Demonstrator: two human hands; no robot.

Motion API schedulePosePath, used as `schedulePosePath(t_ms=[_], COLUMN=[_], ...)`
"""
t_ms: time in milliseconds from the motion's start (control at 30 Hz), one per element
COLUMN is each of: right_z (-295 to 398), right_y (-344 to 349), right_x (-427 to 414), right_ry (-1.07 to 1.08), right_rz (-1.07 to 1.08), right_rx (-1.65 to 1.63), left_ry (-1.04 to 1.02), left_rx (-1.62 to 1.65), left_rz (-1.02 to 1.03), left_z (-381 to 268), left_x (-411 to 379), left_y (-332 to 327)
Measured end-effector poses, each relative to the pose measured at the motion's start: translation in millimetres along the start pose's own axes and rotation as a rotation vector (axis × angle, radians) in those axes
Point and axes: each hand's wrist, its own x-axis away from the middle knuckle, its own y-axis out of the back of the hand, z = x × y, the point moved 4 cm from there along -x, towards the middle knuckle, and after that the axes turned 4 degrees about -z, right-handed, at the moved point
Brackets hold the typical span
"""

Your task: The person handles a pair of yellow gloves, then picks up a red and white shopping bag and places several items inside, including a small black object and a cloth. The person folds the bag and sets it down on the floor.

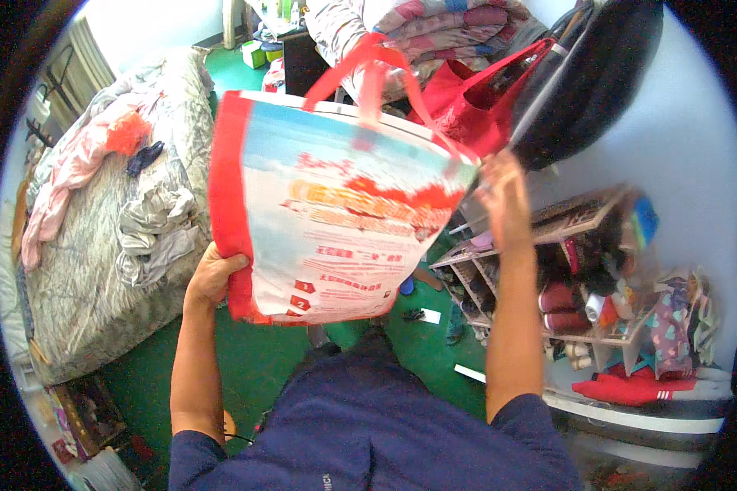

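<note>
A large reusable shopping bag [350, 215] is held up before me, tilted, with red side panels, a printed picture and writing on its front. My left hand [218, 271] grips the lower part of its red left side, thumb over the panel. At the top right corner, my right hand [503, 190] is blurred but appears to pinch the bag's edge. The bag's red strap handles [378, 67] stand up loosely above its rim. Behind it on the right hangs a second, plain red bag [473, 104]; its near part is hidden.
On the left is a bed [92, 288] with crumpled clothes [156, 227] on it. A rack [528, 245] with shoes and other items stands to the right. Folded quilts [448, 30] are piled at the back. A white paper [430, 316] lies on the green floor [252, 368].
</note>
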Motion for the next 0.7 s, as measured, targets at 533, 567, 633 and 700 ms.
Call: schedulePosePath(t_ms=[533, 567, 633, 700], right_z=[-88, -93, -88, -91], right_y=[-60, -56, -62, -66], right_x=[87, 87, 89, 90], right_ry=[-0.403, -0.407, -0.427, -0.419], right_rz=[0.302, 0.281, 0.246, 0.196], right_rx=[-0.531, -0.439, -0.261, -0.285], left_ry=[-0.015, -0.030, -0.035, -0.038], left_rx=[0.170, 0.164, 0.161, 0.158], left_rz=[-0.099, -0.104, -0.096, -0.099], left_z=[32, 32, 30, 27], left_x=[-11, -12, -11, -10], left_y=[-3, -4, -10, -18])
